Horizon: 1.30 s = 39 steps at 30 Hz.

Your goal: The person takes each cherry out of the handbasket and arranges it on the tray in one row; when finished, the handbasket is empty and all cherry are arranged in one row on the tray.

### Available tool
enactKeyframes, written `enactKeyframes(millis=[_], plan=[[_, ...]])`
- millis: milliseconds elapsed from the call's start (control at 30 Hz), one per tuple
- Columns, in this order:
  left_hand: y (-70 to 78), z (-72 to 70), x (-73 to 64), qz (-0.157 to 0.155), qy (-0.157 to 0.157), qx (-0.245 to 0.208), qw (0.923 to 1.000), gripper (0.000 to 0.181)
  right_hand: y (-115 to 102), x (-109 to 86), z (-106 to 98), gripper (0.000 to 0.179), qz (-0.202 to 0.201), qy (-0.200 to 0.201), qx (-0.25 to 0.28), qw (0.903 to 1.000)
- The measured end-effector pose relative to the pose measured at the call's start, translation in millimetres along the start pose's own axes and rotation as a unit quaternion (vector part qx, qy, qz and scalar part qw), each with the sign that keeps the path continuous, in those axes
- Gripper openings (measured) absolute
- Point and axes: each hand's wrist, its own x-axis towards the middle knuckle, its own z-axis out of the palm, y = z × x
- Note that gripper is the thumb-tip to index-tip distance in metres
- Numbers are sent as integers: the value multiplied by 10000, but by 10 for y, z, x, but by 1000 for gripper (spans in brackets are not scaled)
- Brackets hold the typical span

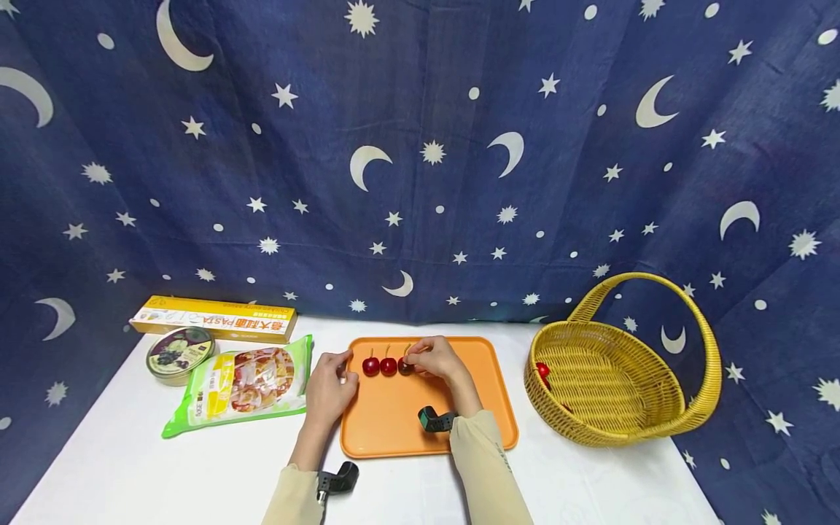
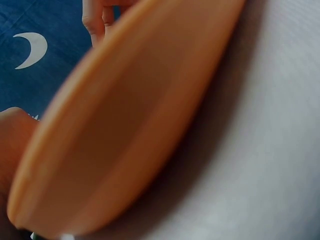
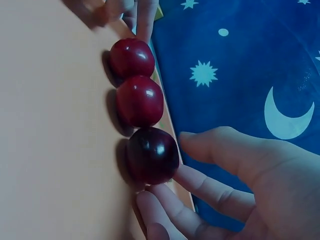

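From here the orange tray [image 1: 394, 423] stretches left to right, left hand [image 1: 328, 390] at its rim, grip unclear, right hand [image 1: 438, 359] pinching the rightmost of three cherries [image 1: 389, 367] rowed likewise near the far edge, stems [image 1: 387, 351] pointing up or away.

White table [image 1: 216, 474], orange tray [image 1: 387, 419], golden wicker basket [image 1: 571, 421], green-edged food bag [image 1: 246, 383], round tin [image 1: 180, 352], yellow pasta box [image 1: 216, 319]

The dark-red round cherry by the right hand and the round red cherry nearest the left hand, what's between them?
One round, shiny red cherry; the head and right wrist views show it.
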Motion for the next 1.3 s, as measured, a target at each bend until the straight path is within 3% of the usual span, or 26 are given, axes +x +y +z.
enactKeyframes(millis=[367, 733, 900, 1133, 1300], plan=[[15, -15, -2, 28, -2, 9, 10000, 42, 17, -59, -205, 16, -5, 413, 131, 9991], [-27, -54, -30, -138, -72, 29, 9999, 43, 97, -152, -585, 17, -189, 793, 192, 9965], [-42, -50, -37, -139, -63, 52, 9999, 43, 66, -238, -860, 19, -564, 949, -4, 9939], [-14, -29, -14, -28, 22, 54, 10000, 43, -44, -429, -1416, 26, -452, 1217, -34, 9915], [20, -11, -6, 20, 65, 4, 10000, 42, 38, -569, -1845, 28, -356, 1370, 69, 9899]])
